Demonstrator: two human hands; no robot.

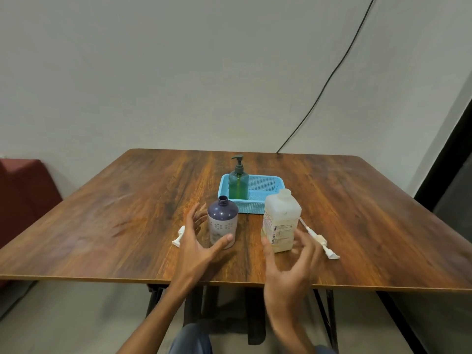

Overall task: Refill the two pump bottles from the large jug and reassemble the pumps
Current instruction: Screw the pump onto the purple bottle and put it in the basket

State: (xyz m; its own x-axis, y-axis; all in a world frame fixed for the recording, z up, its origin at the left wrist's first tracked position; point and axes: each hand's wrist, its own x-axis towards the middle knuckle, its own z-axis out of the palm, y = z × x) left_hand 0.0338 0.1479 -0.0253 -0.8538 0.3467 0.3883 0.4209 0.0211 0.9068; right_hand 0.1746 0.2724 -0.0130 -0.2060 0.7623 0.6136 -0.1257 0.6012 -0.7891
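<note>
head | basket (255, 208) holds green bottle (238, 186) | purple bottle (222, 221) uncapped | left fingers (192, 213), right fingers (306, 247) spread, gripping nothing

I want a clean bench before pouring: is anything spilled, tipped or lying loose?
No spill shows and nothing is tipped. Loose on the wooden table lie a white pump left of the open purple bottle and a long-tubed pump right of the jug.

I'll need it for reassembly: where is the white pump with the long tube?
In the head view, the white pump lies flat on the table, right of the large jug, by the right hand.
</note>
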